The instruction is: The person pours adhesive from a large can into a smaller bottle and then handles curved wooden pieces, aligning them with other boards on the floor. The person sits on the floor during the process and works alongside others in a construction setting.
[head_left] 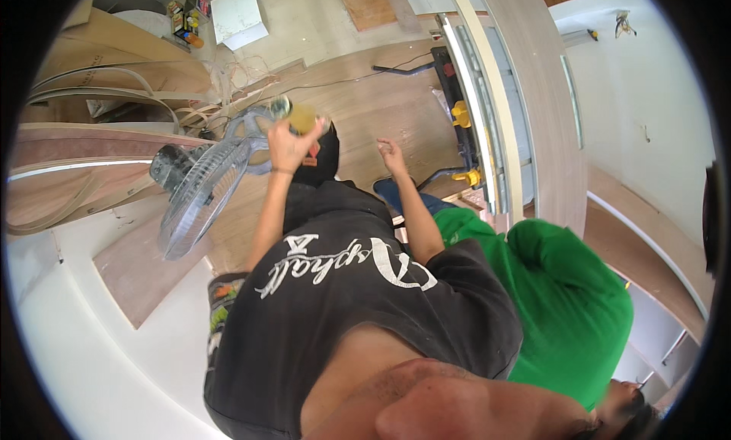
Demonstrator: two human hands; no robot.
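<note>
My left hand [288, 148] is closed round a yellow cylinder [302, 118], blurred by motion, with a pale round end; I cannot make out its exact kind. The hand is raised in front of my body, over a dark shoe-like shape with a red patch [311, 156]. To its left stands a grey fan [202, 200] with a round cage. My right hand [392, 156] hovers over the wooden floor [358, 97], fingers loosely apart and nothing in them.
A person in a green top [548, 303] is close on my right. Beyond my right hand, a black work stand with yellow clamps [467, 177] bears long boards [525, 97]. Curved strips [99, 97], a cardboard sheet [129, 51] and a white box [238, 15] lie at the far left.
</note>
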